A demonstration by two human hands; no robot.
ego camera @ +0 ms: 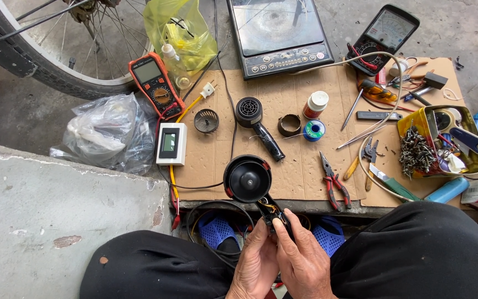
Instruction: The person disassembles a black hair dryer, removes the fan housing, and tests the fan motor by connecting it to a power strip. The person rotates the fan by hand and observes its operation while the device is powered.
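A black hair dryer body (248,179) with its round front facing up rests at the near edge of a cardboard sheet (300,160). Its handle (270,213), opened to show coloured wires, runs down into my hands. My left hand (258,261) and my right hand (302,259) both grip this handle between my knees, fingers pressed together over it. On the cardboard beyond lie a second black dryer part with a grille (255,123), a round black grille cap (206,120) and a dark ring (289,125).
Also on the cardboard: an orange multimeter (156,84), a white meter box (171,144), red-handled pliers (333,182), a tape roll (313,130), a yellow tray of screws (443,143), an analogue meter (383,37). An induction cooker (279,34), a bicycle wheel (56,50) and plastic bags lie behind.
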